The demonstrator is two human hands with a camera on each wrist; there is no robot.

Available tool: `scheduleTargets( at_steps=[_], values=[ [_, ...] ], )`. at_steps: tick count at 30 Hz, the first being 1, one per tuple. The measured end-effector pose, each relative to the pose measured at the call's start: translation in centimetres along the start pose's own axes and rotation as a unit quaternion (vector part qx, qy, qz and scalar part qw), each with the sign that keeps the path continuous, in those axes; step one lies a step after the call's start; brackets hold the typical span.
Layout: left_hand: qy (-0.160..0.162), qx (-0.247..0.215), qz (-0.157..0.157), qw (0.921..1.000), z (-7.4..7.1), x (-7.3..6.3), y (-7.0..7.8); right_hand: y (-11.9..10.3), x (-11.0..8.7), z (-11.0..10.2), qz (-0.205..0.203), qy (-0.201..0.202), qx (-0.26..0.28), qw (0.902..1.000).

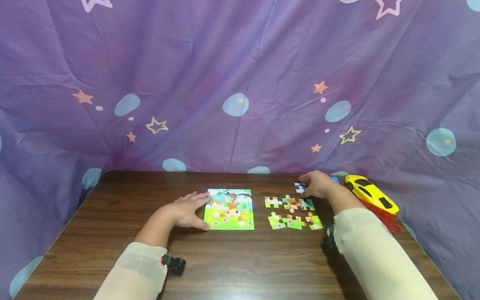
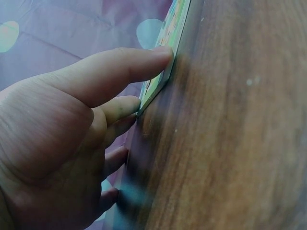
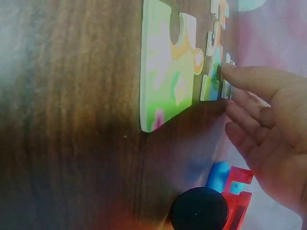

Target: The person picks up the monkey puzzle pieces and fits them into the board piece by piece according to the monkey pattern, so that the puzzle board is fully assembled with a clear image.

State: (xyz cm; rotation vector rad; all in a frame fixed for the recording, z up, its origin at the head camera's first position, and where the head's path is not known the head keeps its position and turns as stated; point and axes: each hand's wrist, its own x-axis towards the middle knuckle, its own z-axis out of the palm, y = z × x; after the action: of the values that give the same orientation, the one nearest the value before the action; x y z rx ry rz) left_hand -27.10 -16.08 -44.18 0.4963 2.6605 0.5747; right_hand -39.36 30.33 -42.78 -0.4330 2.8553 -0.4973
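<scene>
Head view: monkey picture board (image 1: 231, 213) lies flat on the brown table (image 1: 228, 264). Left hand (image 1: 187, 212) at the board's left edge, fingers spread and extended, thumb at the near-left corner. Contact only, nothing grasped. Right hand (image 1: 320, 184) is right of the board, toward its far side, thumb and fingers curled round a blue-white piece (image 1: 299, 187). Other puzzle pieces (image 1: 295, 222) lie in two rough rows right of the board. Yellow toy car (image 1: 371, 193) sits farther right of the board, over a red part (image 1: 380, 214). Purple curtain (image 1: 242, 70) hangs beyond the board.

Left wrist view: board seen nearly edge-on. Thumb lies along its edge at the corner, forefinger tip touches the edge too; other fingers loose, off the board.

Right wrist view: thumb on one side of the blue-white piece, fingers on the other; pinch force can't be told. Board not identifiable here. Green piece (image 3: 165, 91) nearest the camera, black wheel (image 3: 200, 209) below it.
</scene>
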Motion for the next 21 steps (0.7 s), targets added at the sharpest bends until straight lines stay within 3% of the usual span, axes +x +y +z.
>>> scheduleTargets(
  at_steps=[10,17,21],
  values=[
    [0.000,0.001,0.002,1.0000,0.0,0.1,0.0,-0.3,0.5,0.9,-0.035,0.082,0.022,0.9957],
    [-0.001,-0.002,0.002,1.0000,-0.1,0.0,0.0,-2.6,-0.2,0.9,-0.017,0.107,0.098,0.9892],
    [-0.002,-0.003,0.001,1.0000,-0.1,0.0,0.0,-4.1,-0.4,1.2,-0.022,0.102,0.136,0.9852]
  ],
)
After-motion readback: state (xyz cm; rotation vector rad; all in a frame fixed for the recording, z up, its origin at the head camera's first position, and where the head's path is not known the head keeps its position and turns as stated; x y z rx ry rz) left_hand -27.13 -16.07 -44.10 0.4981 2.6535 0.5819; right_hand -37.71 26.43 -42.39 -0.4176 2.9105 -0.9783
